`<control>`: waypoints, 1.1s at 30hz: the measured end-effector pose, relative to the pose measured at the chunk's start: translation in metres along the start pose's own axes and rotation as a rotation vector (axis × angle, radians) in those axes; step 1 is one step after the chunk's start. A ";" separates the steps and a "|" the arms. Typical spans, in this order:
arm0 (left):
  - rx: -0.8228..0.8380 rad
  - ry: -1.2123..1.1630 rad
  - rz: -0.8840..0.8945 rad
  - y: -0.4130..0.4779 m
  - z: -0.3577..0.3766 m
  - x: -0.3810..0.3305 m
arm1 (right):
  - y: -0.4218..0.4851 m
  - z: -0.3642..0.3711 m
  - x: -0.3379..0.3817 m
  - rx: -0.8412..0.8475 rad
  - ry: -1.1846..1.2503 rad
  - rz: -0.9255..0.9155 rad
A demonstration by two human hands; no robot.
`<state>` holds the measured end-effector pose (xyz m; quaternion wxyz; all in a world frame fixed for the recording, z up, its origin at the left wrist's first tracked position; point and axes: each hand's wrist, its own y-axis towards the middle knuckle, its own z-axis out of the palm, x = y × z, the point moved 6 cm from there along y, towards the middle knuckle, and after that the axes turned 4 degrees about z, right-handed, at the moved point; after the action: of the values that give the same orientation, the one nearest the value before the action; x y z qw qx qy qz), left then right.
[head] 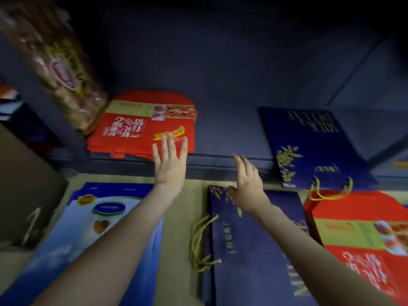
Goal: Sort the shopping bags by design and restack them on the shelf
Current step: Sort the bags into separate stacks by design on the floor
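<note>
Left hand point(170, 160) has its fingers straight and spread, the tips over the front corner of the red bags point(136, 131) stacked at the left of the shelf point(227, 133). Right hand point(247, 180) hangs just beside the shelf's lip, fingers loosely straight, holding nothing. A navy bag point(313, 146) lies at the shelf's right, overhanging its edge.

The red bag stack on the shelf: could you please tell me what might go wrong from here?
1. The red bag stack has ragged front edges at the shelf lip; a push from the left hand might skew it.
2. The brown patterned packet leans over its back corner and could topple onto it.
3. The navy bag up there overhangs the edge, cord handles dangling, and may slide off.
</note>
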<state>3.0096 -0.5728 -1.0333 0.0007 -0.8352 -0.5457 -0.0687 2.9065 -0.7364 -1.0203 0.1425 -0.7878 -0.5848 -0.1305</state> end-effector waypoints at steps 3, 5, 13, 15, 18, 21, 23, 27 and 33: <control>0.155 0.072 0.035 0.013 0.023 0.033 | 0.014 0.023 0.022 0.042 0.055 -0.021; 0.150 0.104 0.100 0.014 0.025 0.042 | 0.018 0.034 0.033 0.063 0.056 -0.051; 0.120 0.103 0.162 0.019 0.034 0.052 | 0.022 0.048 0.053 0.136 0.069 -0.069; -0.094 0.037 0.245 0.015 0.020 0.046 | 0.020 0.047 0.052 0.100 0.117 -0.083; -0.346 -0.033 0.464 -0.009 -0.002 0.033 | 0.014 0.043 0.055 0.124 0.436 -0.089; -0.485 -0.084 0.597 -0.053 -0.012 0.012 | 0.000 0.039 0.057 0.362 1.321 0.145; -0.502 -0.129 0.654 -0.080 -0.019 0.000 | -0.008 0.035 0.051 0.429 1.657 0.264; -0.415 -0.240 0.714 -0.115 -0.032 -0.017 | -0.035 0.023 0.035 0.361 1.617 0.405; -0.019 -0.387 0.591 -0.152 -0.045 -0.059 | -0.102 -0.017 0.002 0.134 1.334 0.242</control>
<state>2.8427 -0.5684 -1.0071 -0.0909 -0.9546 -0.2695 0.0890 2.8084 -0.7130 -0.9968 0.5344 -0.5883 -0.2865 -0.5350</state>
